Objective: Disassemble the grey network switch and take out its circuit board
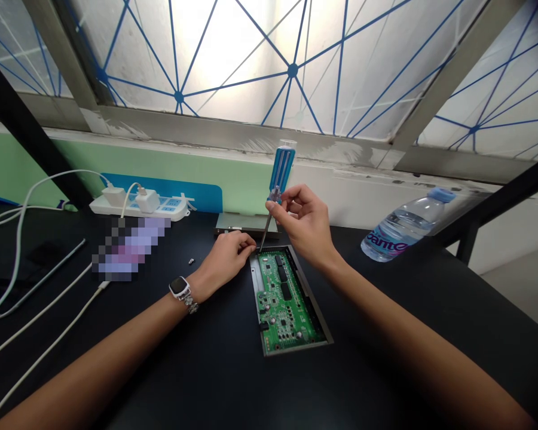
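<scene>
My right hand [305, 220] pinches a screwdriver [281, 170] with a blue and clear handle, near the handle's lower end. Its shaft slants down to the far left corner of a green circuit board [287, 298], which sits in a shallow metal case [320, 344] on the black table. My left hand [231, 254], with a watch on the wrist, has its fingers closed at that same corner, beside the screwdriver tip. Whether those fingers hold a small part is hidden. A few tiny metal pieces [191, 261], perhaps screws, lie to the left of this hand.
Behind the board lies a flat metal panel [246, 223]. A water bottle [406, 227] lies tilted at the right. On the left are a white power strip [165, 207], a blurred-out phone-like object [132, 248] and several white cables [63, 303]. A window stands behind the table.
</scene>
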{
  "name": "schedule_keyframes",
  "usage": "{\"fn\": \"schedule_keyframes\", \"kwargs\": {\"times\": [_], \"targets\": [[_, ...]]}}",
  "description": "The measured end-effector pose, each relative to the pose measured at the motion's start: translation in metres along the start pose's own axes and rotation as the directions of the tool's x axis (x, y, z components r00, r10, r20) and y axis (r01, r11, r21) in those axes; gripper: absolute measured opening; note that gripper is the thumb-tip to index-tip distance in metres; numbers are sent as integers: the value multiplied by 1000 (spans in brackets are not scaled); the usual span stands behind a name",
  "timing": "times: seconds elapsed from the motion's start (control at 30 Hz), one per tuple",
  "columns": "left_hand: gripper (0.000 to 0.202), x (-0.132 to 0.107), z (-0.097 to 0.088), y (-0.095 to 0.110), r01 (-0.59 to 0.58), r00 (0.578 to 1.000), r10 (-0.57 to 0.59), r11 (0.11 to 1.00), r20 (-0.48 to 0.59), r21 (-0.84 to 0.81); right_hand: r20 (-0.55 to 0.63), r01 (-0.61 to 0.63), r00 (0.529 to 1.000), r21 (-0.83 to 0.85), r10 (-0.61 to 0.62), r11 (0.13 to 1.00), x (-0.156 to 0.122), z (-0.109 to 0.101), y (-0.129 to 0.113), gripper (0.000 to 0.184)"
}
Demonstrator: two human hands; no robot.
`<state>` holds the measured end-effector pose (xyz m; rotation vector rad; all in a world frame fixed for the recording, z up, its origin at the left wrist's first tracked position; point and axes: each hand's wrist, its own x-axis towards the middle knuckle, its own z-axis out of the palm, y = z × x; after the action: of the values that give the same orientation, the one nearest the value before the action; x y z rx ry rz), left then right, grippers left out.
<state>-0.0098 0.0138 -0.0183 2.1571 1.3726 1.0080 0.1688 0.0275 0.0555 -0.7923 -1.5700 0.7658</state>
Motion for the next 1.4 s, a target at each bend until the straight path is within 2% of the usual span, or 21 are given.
{"fn": "schedule_keyframes", "kwargs": {"times": [0.13,0.37,0.53,0.67,0.77,0.83,0.9,0.97,1.07,1.13,1.23,1.3,1.4], "targets": [[15,-3,-5,0,-29,999,29,999,17,22,19,-11,1000,18,10,1000,2,-2,1,33],[16,-10,-34,8,-114,986,85,972,145,206,118,-78,991,169,59,983,5,-7,4,35],[28,-11,-47,10,-85,964,16,965,265,250,192,-125,978,226,82,966,5,-8,-1,36],[32,-13,-50,14,-76,952,-24,948,305,310,135,-82,990,234,51,969,11,-15,-9,38],[26,-14,-47,19,-120,961,15,922,277,369,44,-56,998,215,47,975,17,-26,-15,42],[32,-14,-41,22,-196,968,117,903,220,382,-12,-51,998,201,54,978,20,-33,-17,45],[39,-15,-31,26,-294,952,240,890,191,349,-53,-63,996,189,74,980,23,-40,-18,48],[44,-18,-20,29,-375,920,318,885,229,276,-75,-85,992,181,100,980,24,-45,-17,50],[50,-22,-6,34,-433,875,354,878,330,203,-85,-112,988,189,129,976,24,-47,-13,50],[52,-23,-4,39,-441,866,350,872,358,213,-81,-119,987,209,138,971,24,-47,-11,50],[40,-22,-9,45,-416,890,307,849,338,326,-62,-120,989,222,137,968,23,-46,-9,48],[34,-21,-16,47,-367,914,234,826,332,428,-51,-128,989,214,142,968,23,-46,-7,48],[38,-22,-23,45,-280,933,117,829,340,485,-55,-151,984,221,167,963,23,-46,-5,49]]}}
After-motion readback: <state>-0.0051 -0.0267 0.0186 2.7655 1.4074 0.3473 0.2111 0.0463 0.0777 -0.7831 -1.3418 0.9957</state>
